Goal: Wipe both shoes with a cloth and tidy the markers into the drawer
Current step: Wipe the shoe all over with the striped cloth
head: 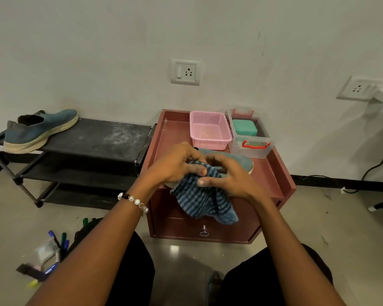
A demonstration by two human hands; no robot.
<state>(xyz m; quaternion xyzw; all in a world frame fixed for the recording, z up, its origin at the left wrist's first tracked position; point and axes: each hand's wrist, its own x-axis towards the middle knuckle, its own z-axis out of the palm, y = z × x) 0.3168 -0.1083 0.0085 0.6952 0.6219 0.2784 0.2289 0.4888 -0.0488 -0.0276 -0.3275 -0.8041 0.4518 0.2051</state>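
So, going left to right: one shoe [40, 130] sits on the black rack [97, 138], markers [53, 250] lie scattered on the floor, and the drawer [205, 226] looks closed. Left hand [177, 164] and right hand [228, 175] both pinch the striped cloth [205, 203] over the second shoe [237, 161] on the cabinet top [272, 173]. My guess: a hard wipe could shove it into the pink basket [210, 130].

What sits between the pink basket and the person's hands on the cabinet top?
In the head view, the second blue shoe lies between the pink basket and the hands, which hold a striped cloth against it.
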